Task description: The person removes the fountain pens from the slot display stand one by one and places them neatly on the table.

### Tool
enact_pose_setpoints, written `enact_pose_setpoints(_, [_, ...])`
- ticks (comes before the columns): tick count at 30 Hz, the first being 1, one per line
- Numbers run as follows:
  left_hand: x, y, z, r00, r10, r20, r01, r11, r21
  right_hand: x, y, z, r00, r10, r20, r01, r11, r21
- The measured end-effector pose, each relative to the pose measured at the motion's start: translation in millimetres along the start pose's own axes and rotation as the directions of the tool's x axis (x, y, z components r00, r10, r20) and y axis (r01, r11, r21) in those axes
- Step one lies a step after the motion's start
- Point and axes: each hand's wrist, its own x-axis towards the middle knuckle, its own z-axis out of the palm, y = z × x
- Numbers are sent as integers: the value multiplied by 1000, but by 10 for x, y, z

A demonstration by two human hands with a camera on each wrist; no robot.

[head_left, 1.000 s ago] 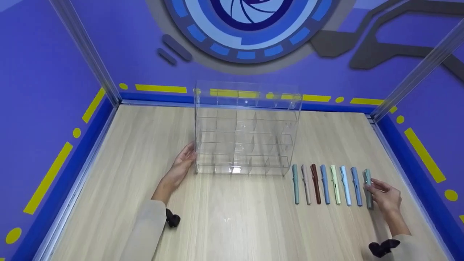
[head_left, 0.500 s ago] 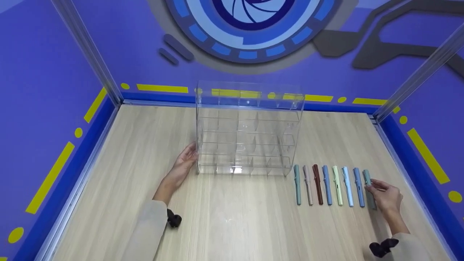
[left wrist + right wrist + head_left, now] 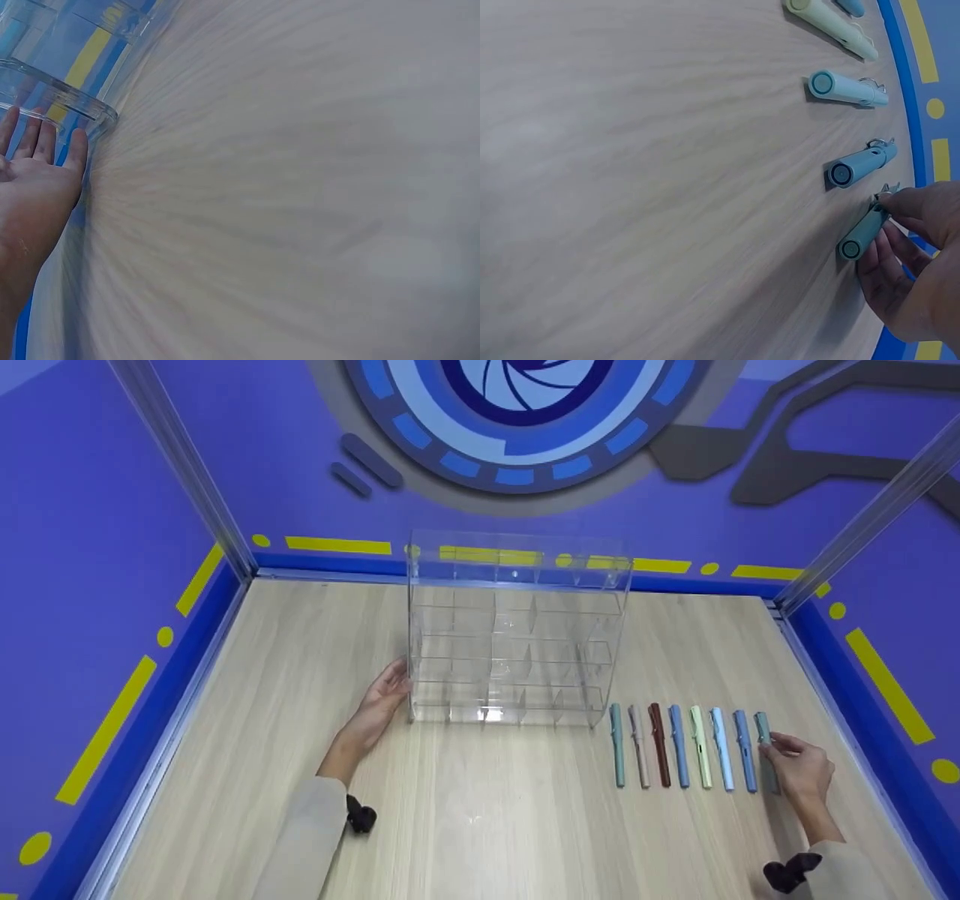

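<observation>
A clear acrylic organizer (image 3: 517,661) with several compartments stands upright at the middle back of the table. My left hand (image 3: 375,705) touches its left side near the lower corner. In the left wrist view the fingers of that left hand (image 3: 37,187) are extended beside the clear edge (image 3: 82,105). On the right, my right hand (image 3: 802,769) pinches a dark green pen (image 3: 763,727) between thumb and fingers. This pen (image 3: 862,234) is the rightmost of a row, its cap clip facing up; the hand partly hides it.
Left of the held pen, several capped pens lie parallel: blue (image 3: 745,751), light blue (image 3: 722,750), pale green (image 3: 701,748), another blue (image 3: 679,746), dark red (image 3: 660,746), greyish pink (image 3: 640,748) and teal (image 3: 617,746). Blue walls (image 3: 322,510) enclose the wooden table (image 3: 480,810).
The dark green pen has tilted slightly in my right hand, its cap end shifting a little towards the neighbouring blue pen. My left hand stays at the organizer's side.
</observation>
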Motion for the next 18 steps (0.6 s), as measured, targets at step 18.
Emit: enact_pose_setpoints(18, [-21,14,-95,999,6,35,-6,1000,-9,-3,-59,-100,999,-13,34,13,1000,-11])
